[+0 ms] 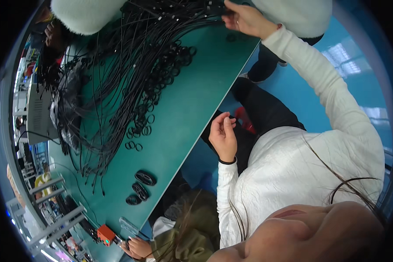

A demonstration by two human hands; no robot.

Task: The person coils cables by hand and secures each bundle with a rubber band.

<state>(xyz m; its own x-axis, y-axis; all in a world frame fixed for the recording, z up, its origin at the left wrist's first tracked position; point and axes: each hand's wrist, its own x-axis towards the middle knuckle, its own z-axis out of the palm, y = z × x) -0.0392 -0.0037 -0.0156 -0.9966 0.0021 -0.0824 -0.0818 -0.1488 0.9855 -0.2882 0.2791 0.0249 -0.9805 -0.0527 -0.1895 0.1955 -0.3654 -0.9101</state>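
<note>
Thin black cables (150, 22), flecked with small white tags, spread in a long tangled heap over a smooth green tabletop (205, 83), densest at the top of the view. My right hand (249, 21) is at that dense end, its fingers curled against something dark; I cannot tell whether they pinch it. My left hand (223, 139) is raised just beside the table edge, thumb close to the bent fingers; whether they grip anything is unclear. Small round black rings (163, 72) lie strewn alongside the cables. Three oval black bundles (140, 191) sit in a row, well apart from both hands.
</note>
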